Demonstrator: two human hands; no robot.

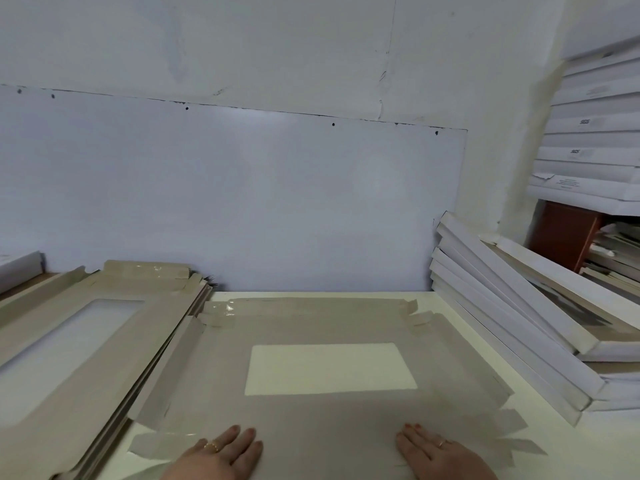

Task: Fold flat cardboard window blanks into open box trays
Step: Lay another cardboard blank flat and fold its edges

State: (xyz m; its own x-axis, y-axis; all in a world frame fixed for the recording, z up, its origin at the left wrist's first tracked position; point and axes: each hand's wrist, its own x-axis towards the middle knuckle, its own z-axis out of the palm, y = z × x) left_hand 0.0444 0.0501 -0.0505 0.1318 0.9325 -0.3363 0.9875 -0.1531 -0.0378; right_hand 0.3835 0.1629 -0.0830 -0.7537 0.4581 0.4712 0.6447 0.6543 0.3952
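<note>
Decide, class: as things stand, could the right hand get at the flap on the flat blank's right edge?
Probably yes. The right hand lies flat on the blank, and the right-edge flap shows bare, with nothing lying between them.

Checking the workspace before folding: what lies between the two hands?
Head view: only bare grey card of the flat window blank, between the left hand and right hand; both lie flat on it.

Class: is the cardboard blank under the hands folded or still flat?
Flat: the blank lies spread on the table, flaps unfolded, both hands pressing it.
</note>
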